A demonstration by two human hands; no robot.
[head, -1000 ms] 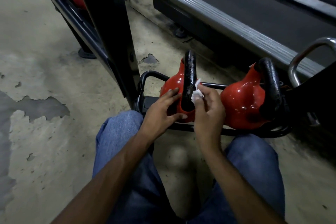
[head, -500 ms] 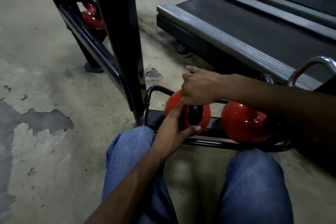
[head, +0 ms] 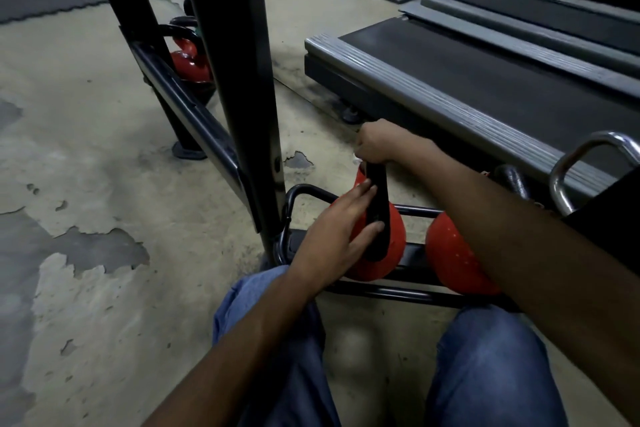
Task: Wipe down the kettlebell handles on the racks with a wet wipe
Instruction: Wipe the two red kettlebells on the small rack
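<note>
in the head view the right hand (head: 375, 144) was curled over the top of the black handle (head: 378, 204) of a red kettlebell (head: 396, 239), which sat at the left end of the low rack (head: 398, 293). a white corner of the wet wipe (head: 356, 159) showed under its fingers (the rest was hidden). the left hand (head: 337, 236), fingers nearly straight, rested on the red body, thumb across the handle.

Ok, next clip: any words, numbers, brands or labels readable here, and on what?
None readable.
The nearer red kettlebell shows no weight mark or logo; the second kettlebell bears only pale specks.
The rack post and treadmill deck show no lettering.
The wet wipe corner in the right hand is plain.
</note>
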